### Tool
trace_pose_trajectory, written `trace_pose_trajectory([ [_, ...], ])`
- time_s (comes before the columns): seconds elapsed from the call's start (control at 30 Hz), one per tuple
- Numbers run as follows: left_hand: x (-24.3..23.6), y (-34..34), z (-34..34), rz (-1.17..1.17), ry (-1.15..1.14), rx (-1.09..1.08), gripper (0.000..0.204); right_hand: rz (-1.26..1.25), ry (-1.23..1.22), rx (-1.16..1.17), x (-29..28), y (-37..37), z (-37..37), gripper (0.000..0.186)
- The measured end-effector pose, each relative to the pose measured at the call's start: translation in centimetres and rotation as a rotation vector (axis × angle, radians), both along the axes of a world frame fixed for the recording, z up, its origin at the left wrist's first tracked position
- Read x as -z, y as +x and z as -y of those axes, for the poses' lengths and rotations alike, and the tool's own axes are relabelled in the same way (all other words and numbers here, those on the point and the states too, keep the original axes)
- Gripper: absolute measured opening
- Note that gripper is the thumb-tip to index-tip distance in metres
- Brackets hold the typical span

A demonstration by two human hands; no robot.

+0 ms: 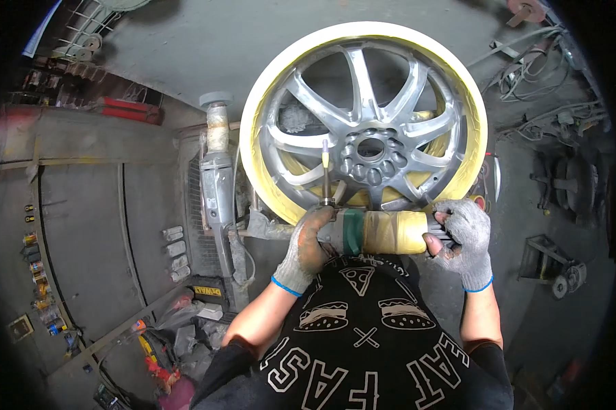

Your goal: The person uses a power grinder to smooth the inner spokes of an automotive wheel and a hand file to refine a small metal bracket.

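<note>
The power tool [390, 232] sits crosswise between the person and the wheel [368, 117]. It looks heavy and stiff, best held at both ends (the wrapped middle may grip well too). The left hand [306, 247] closes around its front; the right hand's [468, 236] half-curled fingers hold its rear.

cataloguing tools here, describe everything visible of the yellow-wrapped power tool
The cylindrical yellow-wrapped power tool has a plastic-looking green band and is held crosswise. From its left end a slim metal shaft points up the picture, pale-tipped, overlapping the silver spoked wheel; contact is unclear. The grey-gloved left hand grips that end, the grey-gloved right hand the ribbed right end.
</note>
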State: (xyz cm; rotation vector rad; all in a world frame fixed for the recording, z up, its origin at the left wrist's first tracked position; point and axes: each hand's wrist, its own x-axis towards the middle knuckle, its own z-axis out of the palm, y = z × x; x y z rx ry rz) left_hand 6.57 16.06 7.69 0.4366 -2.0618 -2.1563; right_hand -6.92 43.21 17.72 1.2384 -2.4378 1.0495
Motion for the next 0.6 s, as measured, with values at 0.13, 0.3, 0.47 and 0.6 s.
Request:
trace_pose_trajectory([
  [0.13, -1.5, -0.5, 0.9, 0.317, 0.736, -0.176, 0.037, 0.023, -0.005, 0.007, 0.5, 0.0, 0.8, 0.033],
  [0.3, -0.7, -0.4, 1.1, 0.373, 0.759, -0.228, 0.039, 0.026, 0.0, 0.015, 0.9, 0.1, 0.8, 0.034],
  [0.47, -1.5, -1.2, -0.4, 0.414, 0.778, -0.213, 0.028, 0.035, -0.024, 0.034, 1.1, 0.2, -0.7, 0.035],
  [0.6, -2.9, -1.6, -0.2, 0.41, 0.773, -0.224, 0.027, 0.063, -0.015, 0.023, 1.4, 0.1, -0.6, 0.039],
])
